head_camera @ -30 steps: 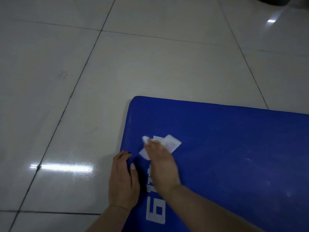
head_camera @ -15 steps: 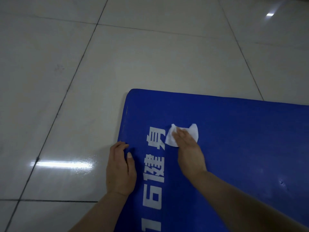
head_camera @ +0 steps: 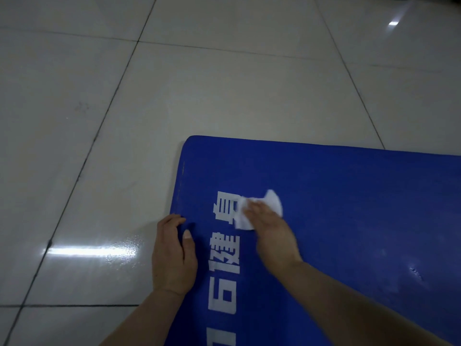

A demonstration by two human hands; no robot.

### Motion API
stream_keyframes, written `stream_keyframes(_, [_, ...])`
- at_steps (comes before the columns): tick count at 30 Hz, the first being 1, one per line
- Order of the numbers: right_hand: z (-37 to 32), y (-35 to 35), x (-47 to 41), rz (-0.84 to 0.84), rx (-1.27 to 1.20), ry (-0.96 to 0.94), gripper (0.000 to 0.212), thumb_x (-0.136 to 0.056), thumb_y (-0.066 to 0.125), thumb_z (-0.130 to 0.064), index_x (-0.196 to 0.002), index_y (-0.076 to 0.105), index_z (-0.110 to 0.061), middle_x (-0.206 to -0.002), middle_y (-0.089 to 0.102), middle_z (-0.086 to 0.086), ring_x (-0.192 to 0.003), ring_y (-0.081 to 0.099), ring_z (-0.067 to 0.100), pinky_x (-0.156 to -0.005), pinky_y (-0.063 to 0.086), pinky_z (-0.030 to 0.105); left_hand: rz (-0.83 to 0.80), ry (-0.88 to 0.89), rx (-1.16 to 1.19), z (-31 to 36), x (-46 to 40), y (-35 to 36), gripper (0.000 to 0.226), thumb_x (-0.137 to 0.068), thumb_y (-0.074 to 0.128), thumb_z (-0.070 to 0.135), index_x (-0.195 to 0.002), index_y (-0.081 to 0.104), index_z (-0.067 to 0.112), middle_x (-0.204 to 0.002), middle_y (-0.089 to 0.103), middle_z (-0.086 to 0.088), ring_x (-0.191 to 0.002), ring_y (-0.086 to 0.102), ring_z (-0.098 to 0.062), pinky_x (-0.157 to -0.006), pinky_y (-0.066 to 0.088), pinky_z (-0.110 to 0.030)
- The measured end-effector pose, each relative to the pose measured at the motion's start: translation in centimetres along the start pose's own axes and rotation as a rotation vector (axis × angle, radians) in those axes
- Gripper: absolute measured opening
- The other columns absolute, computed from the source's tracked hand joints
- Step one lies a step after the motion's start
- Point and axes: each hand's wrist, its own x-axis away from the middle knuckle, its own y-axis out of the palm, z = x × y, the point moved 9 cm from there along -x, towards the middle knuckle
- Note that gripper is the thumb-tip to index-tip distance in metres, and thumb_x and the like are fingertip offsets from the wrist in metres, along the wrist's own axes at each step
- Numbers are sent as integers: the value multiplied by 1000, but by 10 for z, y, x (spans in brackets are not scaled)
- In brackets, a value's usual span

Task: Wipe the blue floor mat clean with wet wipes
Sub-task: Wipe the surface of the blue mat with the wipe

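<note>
The blue floor mat (head_camera: pixel 349 196) lies on the tiled floor, its rounded far-left corner in view. White printed characters (head_camera: pixel 224 265) run along its left side. My right hand (head_camera: pixel 272 233) presses a crumpled white wet wipe (head_camera: pixel 273 202) flat onto the mat with straight fingers, right beside the top character and partly over it. My left hand (head_camera: pixel 172 255) grips the mat's left edge, with the fingers curled round the rim and the thumb on top.
Glossy pale floor tiles (head_camera: pixel 199 83) with dark grout lines surround the mat on the left and far side. A bright light reflection (head_camera: pixel 92 250) lies left of my left hand. The mat has a small scuff mark (head_camera: pixel 415 270) at the right.
My right hand swept the wipe to the right across the mat, then came back a little to the left onto the top character. My left hand kept its hold on the edge.
</note>
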Motion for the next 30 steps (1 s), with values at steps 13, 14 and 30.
stream_keyframes(13, [-77, 28, 15, -161, 170, -248, 74, -96, 42, -11, -149, -9, -8, -159, -7, 2, -145, -10, 17, -119, -8, 31, -124, 57, -178, 0, 19, -5, 26, -82, 59, -7, -105, 64, 5, -132, 50, -8, -109, 52, -15, -84, 50, -36])
stream_keyframes(14, [-51, 22, 12, -45, 216, -180, 73, -95, 38, -9, -148, -13, -8, -160, 4, 1, -147, 1, 15, -116, -13, 27, -168, 114, -227, 0, 32, -6, 31, -79, 61, -9, -106, 65, 7, -134, 49, -8, -113, 53, -20, -87, 51, -36])
stream_keyframes(30, [-127, 32, -55, -242, -121, -407, 72, -92, 44, 4, -152, 7, -9, -161, 1, 4, -147, -2, 19, -118, -6, 27, -262, 291, -264, 4, 62, -9, 39, -75, 41, 20, -112, 52, 20, -132, 45, -7, -120, 45, -22, -98, 39, -30])
